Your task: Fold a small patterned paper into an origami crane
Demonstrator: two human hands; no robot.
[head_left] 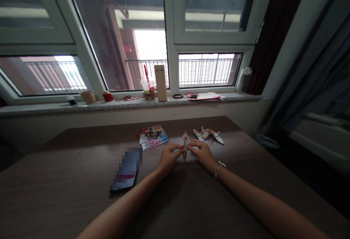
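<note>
Left hand (170, 155) and right hand (202, 153) are pinching a slim white-and-red patterned folded-paper piece (185, 141) standing upright between their fingertips, likely feather-light, crisp and easily crushed, best held by its flat sides, while white-and-red folded-paper figures (203, 135) are lying just beyond the right hand.

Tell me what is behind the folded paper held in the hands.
Behind the folded paper, the brown tabletop runs back toward the pale wall. The patch that the paper itself covers cannot be seen.
</note>
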